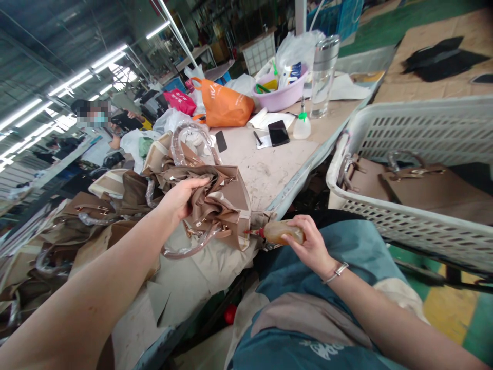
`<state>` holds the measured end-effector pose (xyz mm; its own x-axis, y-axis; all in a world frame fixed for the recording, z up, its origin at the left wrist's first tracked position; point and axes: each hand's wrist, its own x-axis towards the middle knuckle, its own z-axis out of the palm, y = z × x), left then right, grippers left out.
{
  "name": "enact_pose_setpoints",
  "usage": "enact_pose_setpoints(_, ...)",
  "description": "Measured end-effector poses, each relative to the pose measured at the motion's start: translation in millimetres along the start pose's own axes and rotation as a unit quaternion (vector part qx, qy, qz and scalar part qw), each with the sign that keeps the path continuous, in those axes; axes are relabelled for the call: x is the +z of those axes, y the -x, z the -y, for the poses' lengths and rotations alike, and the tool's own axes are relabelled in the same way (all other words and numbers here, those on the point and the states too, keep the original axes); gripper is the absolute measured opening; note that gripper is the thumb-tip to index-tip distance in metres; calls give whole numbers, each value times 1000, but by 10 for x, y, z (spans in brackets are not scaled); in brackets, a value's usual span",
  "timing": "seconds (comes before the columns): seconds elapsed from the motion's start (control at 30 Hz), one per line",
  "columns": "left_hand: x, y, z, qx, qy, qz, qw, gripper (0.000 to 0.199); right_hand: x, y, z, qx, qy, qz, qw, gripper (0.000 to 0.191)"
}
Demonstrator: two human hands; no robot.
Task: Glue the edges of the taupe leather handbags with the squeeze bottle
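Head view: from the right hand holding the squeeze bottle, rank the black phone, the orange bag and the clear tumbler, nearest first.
From the right hand gripping the squeeze bottle:
1. Black phone, flat mid-table, directly beyond.
2. Clear tumbler, upright, farther back.
3. Orange bag, back left; close to the tumbler's range, so barely rankable.

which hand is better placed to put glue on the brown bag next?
Right, probably. The right hand already holds the squeeze bottle, red nozzle pointing at the brown handbag. The left hand is occupied gripping the bag's top on the worktable.
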<state>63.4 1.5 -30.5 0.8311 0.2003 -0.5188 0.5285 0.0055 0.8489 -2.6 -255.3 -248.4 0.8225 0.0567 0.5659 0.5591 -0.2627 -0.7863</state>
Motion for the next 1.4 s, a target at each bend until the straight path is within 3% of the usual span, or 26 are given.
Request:
enact_pose_setpoints(0.17,-4,-32,3,-5,12,-4,1000,13,3,-61,-21,-13,13,-52,998,28)
enact_pose_setpoints(0.37,-55,-99,11,-4,32,-17,999,9,-21,-25,14,-33,-5,6,999,30)
enact_pose_setpoints(0.63,-78,-127,12,-25,19,1,1000,16,-36,-180,7,-8,-8,-60,998,28)
enact_pose_setpoints(0.93,-57,-145,-3,-24,21,0,999,14,-24,-277,-45,-10,-6,-46,999,26)
enact_pose_setpoints(1.4,16,-185,-70,-28,13,-13,999,14,-115,-522,13,-111,24,-47,992,31)
